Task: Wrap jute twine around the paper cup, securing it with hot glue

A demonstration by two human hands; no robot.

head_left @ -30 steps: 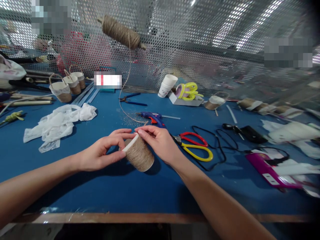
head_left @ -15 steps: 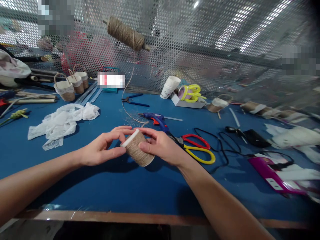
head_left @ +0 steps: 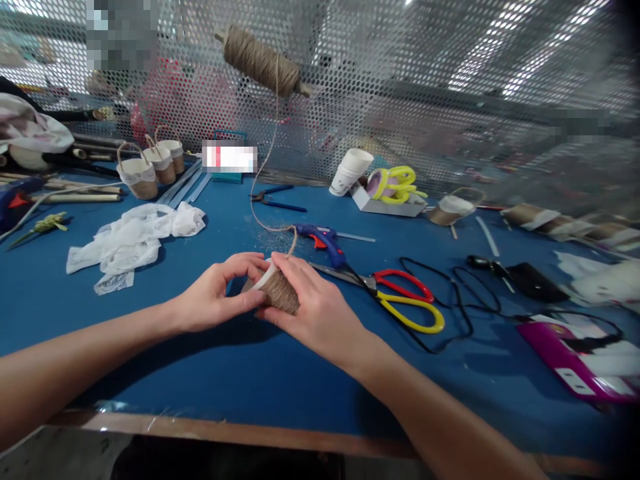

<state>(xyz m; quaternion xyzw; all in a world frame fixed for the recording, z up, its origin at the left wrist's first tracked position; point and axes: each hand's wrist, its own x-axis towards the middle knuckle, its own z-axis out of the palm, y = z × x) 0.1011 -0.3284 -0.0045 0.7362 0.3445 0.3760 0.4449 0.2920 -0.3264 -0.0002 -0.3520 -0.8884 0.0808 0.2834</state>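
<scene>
Both hands hold a paper cup (head_left: 281, 292) wrapped in brown twine, tilted on its side above the blue table. My left hand (head_left: 225, 293) grips its white rim, thumb outside and fingers at the far edge. My right hand (head_left: 317, 307) wraps around the cup's body, thumb below and fingers across the top, covering much of the base end. A strand of twine (head_left: 265, 167) runs from the hanging twine spool (head_left: 261, 61) down to the cup beside my right fingers. Just beyond lies a blue glue gun (head_left: 323, 241) with a red trigger.
Scissors (head_left: 407, 301) with red and yellow handles lie right of my right hand. Crumpled white lace (head_left: 133, 241) is on the left, behind it small twine baskets (head_left: 137, 179). Blue-handled pliers (head_left: 280, 200), stacked paper cups (head_left: 351, 172) and a purple power strip (head_left: 563, 360) lie farther out.
My right hand has shifted its hold from the rim to around the cup's body, turning the cup. The left hand stays at the rim. The view has swung slightly left.
</scene>
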